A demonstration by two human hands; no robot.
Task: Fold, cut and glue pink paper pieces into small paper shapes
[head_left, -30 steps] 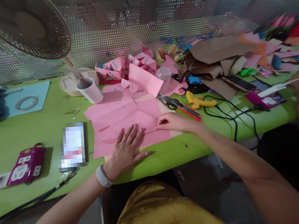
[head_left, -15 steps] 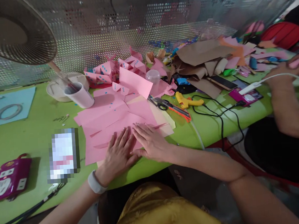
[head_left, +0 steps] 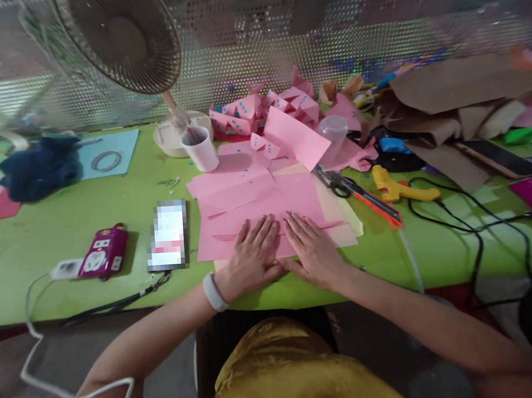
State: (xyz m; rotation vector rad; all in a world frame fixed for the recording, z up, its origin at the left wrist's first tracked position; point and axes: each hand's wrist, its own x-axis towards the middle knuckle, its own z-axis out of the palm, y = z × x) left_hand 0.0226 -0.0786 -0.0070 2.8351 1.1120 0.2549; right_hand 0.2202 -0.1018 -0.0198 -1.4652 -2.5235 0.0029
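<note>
Head view: pink paper (head_left: 266, 208) lengthwise left-right.

A green table (head_left: 69, 223) carries overlapping pink paper sheets (head_left: 266, 205) near its front edge. Left of them lie a phone (head_left: 168, 235) and a purple power strip (head_left: 104, 259). To the right lie scissors (head_left: 337, 185), an orange cutter (head_left: 377, 207), a yellow glue gun (head_left: 398, 188) and black cables (head_left: 466, 223). A white cup (head_left: 201, 150) stands behind the sheets.

Scissors (head_left: 337, 185) just right of paper (head_left: 266, 208)

Head-worn camera, looking forward and down, close over green table (head_left: 69, 229)
</note>
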